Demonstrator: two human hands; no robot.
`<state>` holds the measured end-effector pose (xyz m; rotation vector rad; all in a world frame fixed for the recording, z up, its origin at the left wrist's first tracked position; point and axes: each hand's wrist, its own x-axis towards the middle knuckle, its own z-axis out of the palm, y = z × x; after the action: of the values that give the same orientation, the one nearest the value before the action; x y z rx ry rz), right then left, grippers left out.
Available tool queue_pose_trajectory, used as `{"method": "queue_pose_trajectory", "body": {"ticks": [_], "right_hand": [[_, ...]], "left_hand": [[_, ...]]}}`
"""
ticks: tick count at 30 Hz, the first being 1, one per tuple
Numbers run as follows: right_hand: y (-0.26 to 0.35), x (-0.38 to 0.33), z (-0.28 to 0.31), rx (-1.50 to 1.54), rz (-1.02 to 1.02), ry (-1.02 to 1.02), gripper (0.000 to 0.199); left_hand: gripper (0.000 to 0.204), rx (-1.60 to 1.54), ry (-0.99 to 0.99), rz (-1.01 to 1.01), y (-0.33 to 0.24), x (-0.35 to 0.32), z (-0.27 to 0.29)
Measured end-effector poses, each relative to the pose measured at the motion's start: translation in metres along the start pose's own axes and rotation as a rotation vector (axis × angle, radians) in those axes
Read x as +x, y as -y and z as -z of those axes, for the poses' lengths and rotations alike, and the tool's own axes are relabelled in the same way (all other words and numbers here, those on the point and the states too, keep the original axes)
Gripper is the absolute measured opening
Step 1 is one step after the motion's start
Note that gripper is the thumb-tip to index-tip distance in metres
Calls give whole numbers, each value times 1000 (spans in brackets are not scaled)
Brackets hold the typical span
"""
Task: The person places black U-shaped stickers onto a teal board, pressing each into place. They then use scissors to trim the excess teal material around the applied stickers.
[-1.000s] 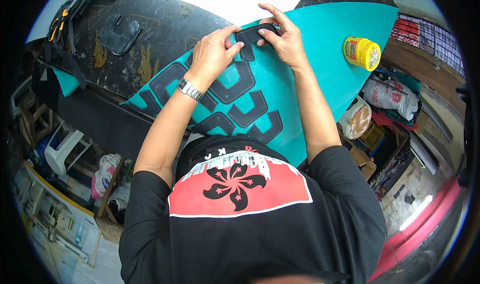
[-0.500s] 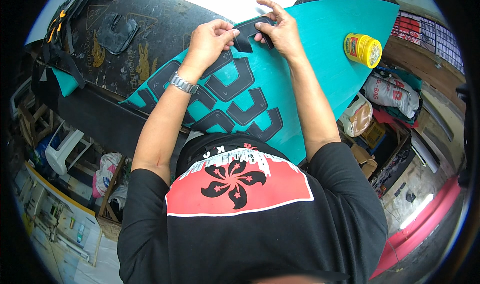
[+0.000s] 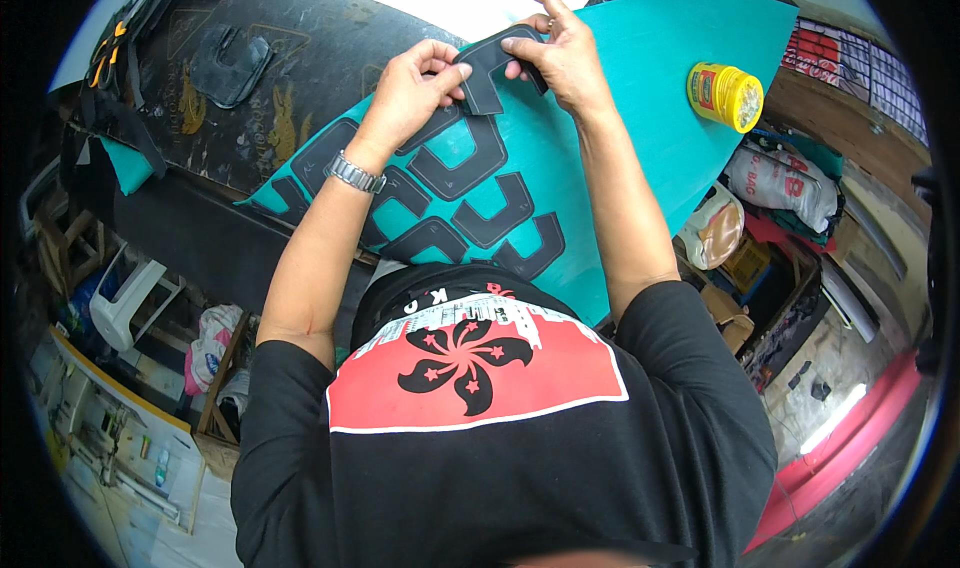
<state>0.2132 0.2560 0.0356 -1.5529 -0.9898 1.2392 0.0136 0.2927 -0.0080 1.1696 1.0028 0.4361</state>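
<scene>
A teal sheet [image 3: 640, 98] lies on the work table, with several dark grey bracket-shaped cutouts [image 3: 462, 168] stuck on it in rows. Both hands hold one more dark grey bracket-shaped piece [image 3: 490, 73] just above the sheet's far part. My left hand [image 3: 410, 88] pinches its left edge with thumb and fingers. My right hand [image 3: 560, 53] grips its right side, fingers spread over the top. A metal watch [image 3: 353, 174] sits on my left wrist.
A yellow-lidded tin [image 3: 725, 95] stands on the teal sheet at the right. A dark patterned board [image 3: 250, 78] with another black cutout [image 3: 228, 63] lies to the left. Bags and boxes [image 3: 775, 183] crowd the floor at right, a white plastic stool [image 3: 125, 298] at left.
Both hands have lifted the dark grey piece a little off the sheet, and the piece now tilts and bends between the fingers.
</scene>
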Motion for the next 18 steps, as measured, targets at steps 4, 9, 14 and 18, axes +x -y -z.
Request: {"method": "queue_pose_trajectory", "body": {"ticks": [4,9,14,18], "right_hand": [[-7,1,0,-148,-85,-37,71],[-20,3,1,-118,-70,-44,73],[-24,5,-4,-212,-36,-78,73],[-23,4,-7,-267,2,-103,74]], "left_hand": [[22,16,-77,-13,2,-5,-5],[28,99,-178,-76,2,-4,-14],[35,302,-250,-134,-5,-6,-18],[38,418,-259,-141,-11,-6,-19]]}}
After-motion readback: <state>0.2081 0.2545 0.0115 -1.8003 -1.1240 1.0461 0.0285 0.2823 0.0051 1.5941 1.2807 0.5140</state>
